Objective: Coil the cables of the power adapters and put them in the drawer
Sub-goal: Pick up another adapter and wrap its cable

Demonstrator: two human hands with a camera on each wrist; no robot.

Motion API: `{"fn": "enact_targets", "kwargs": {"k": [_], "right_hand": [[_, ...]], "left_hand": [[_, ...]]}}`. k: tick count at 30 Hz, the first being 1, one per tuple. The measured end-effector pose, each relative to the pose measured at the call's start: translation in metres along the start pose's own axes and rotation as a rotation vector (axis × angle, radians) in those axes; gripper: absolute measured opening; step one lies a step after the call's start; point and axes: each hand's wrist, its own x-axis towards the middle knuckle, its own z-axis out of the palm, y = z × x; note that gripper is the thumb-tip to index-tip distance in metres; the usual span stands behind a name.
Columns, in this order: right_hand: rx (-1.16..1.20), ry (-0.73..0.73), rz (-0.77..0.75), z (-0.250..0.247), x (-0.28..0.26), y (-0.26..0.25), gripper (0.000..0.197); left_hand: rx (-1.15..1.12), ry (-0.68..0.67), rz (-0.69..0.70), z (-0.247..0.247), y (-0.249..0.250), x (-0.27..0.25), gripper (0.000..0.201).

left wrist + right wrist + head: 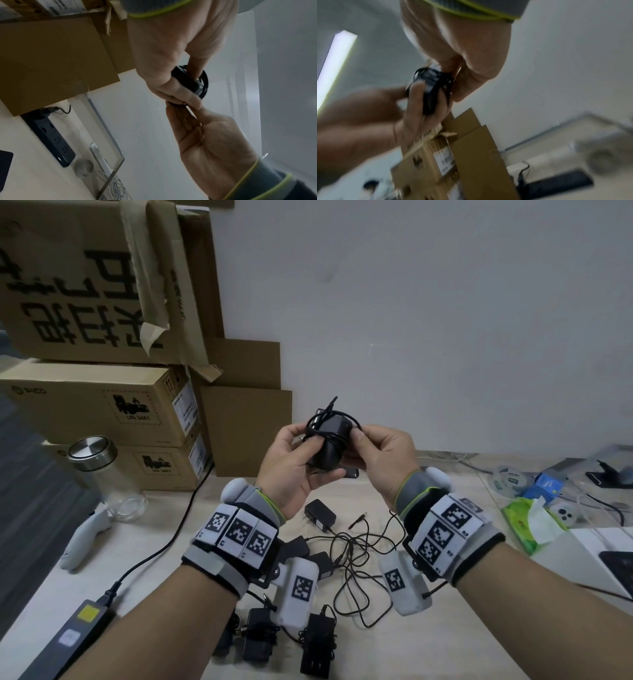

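Note:
A black power adapter (330, 445) with its thin cable wound around it is held up above the table between both hands. My left hand (301, 457) grips it from the left, fingers curled under the body. My right hand (363, 450) pinches it from the right, thumb on the wound cable. The cable's plug end sticks up at the top. The left wrist view shows the adapter (190, 81) between the fingertips, and so does the blurred right wrist view, adapter (429, 92). Another adapter (320, 515), loose tangled cables (359, 559) and several more adapters (317, 642) lie on the table (205, 525) below. No drawer is in view.
Stacked cardboard boxes (102, 405) fill the back left. A glass jar (106, 474) and a white controller (82, 535) stand at the left. A long power brick (68, 635) lies at the near left. Green tissues (527, 522) and a white box (589, 556) sit at the right.

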Motion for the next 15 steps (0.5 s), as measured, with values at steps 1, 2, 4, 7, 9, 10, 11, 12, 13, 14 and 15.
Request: {"fn": "enact_targets", "kwargs": {"k": [1,2,4,7,9,10,11,12,13,14,15], "right_hand": [[-0.115,0.012,-0.059,0.000,0.002,0.003,0.028],[-0.218,0.026,-0.108,0.000,0.004,0.006,0.027],[-0.389,0.036,-0.196,-0.002,0.007,0.009,0.023],[-0.630,0.025,-0.391,-0.008,0.008,0.012,0.027],[-0.721,0.025,-0.542,-0.009,0.006,0.009,0.025],[-0.760,0.030,-0.595,-0.010,0.006,0.008,0.024],[-0.789,0.038,-0.625,-0.011,0.006,0.008,0.022],[-0.802,0.044,-0.642,-0.010,0.006,0.007,0.021],[-0.801,0.045,-0.650,-0.010,0.006,0.007,0.022],[-0.792,0.040,-0.656,-0.010,0.006,0.007,0.023],[-0.778,0.031,-0.658,-0.008,0.005,0.007,0.023]], "left_hand": [[-0.018,0.026,0.009,0.002,-0.001,0.001,0.020],[-0.034,0.040,0.016,0.004,-0.002,0.002,0.021],[-0.061,0.053,0.018,0.007,-0.004,0.002,0.022],[-0.108,0.099,-0.019,0.007,-0.005,0.004,0.027],[-0.125,0.098,-0.058,0.005,-0.004,0.005,0.033],[-0.127,0.074,-0.082,0.004,-0.003,0.004,0.034],[-0.124,0.045,-0.108,0.005,-0.001,0.003,0.035],[-0.114,0.022,-0.132,0.005,0.000,0.003,0.038],[-0.092,0.008,-0.154,0.006,0.001,0.003,0.043],[-0.057,0.004,-0.176,0.007,0.002,0.003,0.052],[-0.021,0.008,-0.198,0.008,0.002,0.006,0.059]]}}
